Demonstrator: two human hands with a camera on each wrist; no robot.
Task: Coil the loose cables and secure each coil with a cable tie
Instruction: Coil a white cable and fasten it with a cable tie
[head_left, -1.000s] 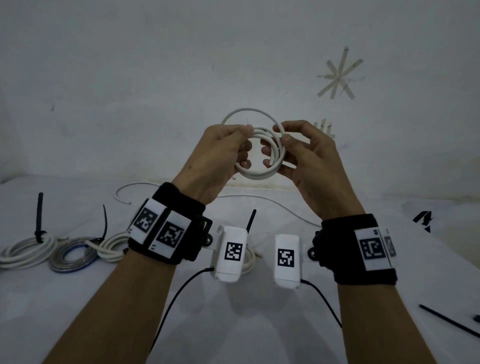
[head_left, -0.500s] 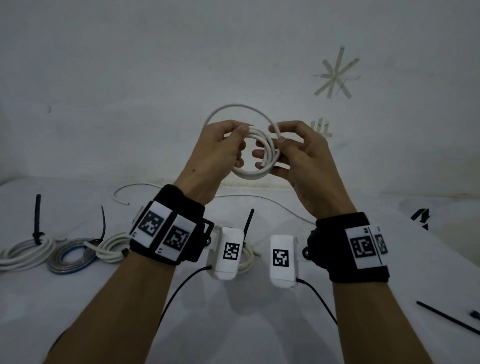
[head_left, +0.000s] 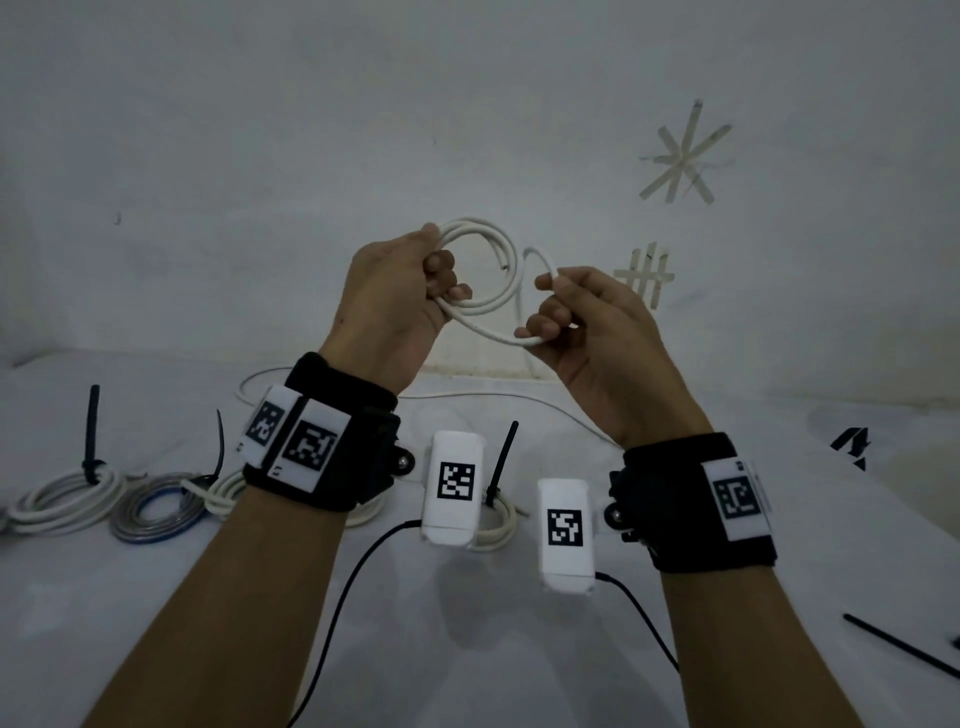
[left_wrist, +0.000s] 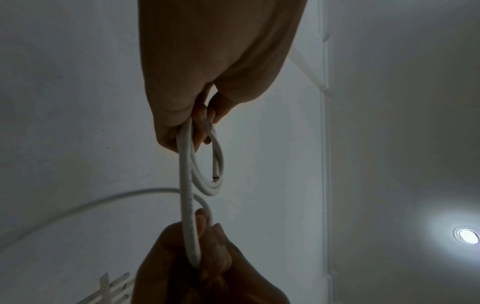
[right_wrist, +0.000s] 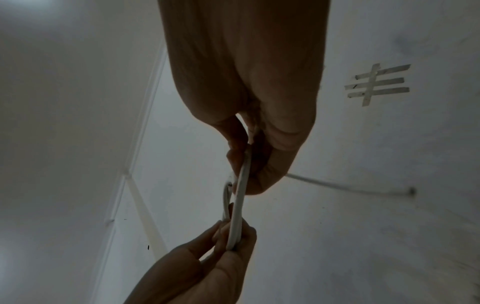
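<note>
Lighting: dim, grey, flat throughout. Source: one ceiling lamp (left_wrist: 466, 236), glaring. Wrist views: nearest skin dark, soft, out of focus; straight lines bowed at edges.

The left wrist band (head_left: 317, 452) is hiding part of a tied coil (head_left: 228, 493); the frame edge is cutting a black cable tie (head_left: 904, 649).

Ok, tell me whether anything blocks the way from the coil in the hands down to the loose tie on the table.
Nothing visible does. Both hands, left hand and right hand, hold the white coil in the air; the loose black tie lies on bare table to the right, below the right wrist.
</note>
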